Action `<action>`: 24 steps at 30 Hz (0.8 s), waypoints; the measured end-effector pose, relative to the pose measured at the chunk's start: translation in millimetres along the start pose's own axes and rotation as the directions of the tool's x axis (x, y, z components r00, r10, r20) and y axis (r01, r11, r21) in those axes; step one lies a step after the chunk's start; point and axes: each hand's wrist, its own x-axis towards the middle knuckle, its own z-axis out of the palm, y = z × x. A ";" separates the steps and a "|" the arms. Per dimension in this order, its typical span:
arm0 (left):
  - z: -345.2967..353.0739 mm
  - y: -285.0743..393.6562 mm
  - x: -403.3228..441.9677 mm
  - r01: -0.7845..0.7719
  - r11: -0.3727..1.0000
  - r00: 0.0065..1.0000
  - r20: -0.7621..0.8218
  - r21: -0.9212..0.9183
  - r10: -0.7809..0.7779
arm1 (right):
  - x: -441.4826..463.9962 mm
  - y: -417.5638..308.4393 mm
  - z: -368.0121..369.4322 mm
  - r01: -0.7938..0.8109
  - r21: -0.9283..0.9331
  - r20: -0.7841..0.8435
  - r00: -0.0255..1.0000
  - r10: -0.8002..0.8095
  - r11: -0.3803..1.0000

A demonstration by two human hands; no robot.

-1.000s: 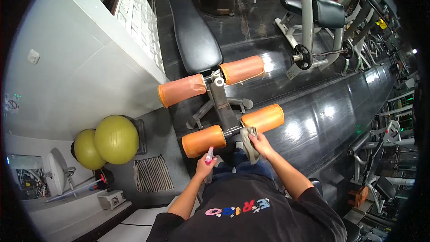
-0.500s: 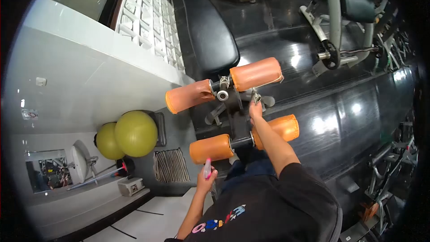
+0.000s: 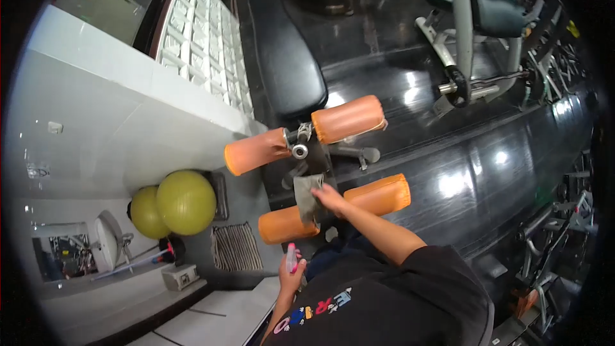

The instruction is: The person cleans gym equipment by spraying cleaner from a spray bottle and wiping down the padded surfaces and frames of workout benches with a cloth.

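My right hand (image 3: pixel 331 200) is closed on a grey cloth (image 3: pixel 308 196), which hangs over the middle of the bench frame beside the inner end of the lower left orange roller pad (image 3: pixel 282 225). The lower right roller pad (image 3: pixel 378 194) lies just beyond my right wrist. In my left hand (image 3: pixel 292 275), held low by my body, is a small clear spray bottle (image 3: pixel 291 260) with a pink top. Two more orange-brown pads, the upper left roller (image 3: pixel 256 151) and the upper right roller (image 3: pixel 349 119), sit on a bar ahead of the cloth.
A black padded bench (image 3: pixel 288 64) extends away beyond the rollers. Green exercise balls (image 3: pixel 186 202) and a striped mat (image 3: pixel 236 247) lie at the left by the white wall (image 3: pixel 102 102). Another gym machine (image 3: pixel 467 45) stands at the upper right on the black floor.
My right hand has moved left and toward me, from beside the upper right roller to above the lower frame. The cloth now shows spread out. My left hand still holds the spray bottle.
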 end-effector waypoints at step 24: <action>192.8 94.0 43.3 -0.111 0.985 0.302 0.949 0.134 -0.095 | -325.1 -59.1 -120.4 0.047 -0.523 -0.335 0.907 -0.256 0.851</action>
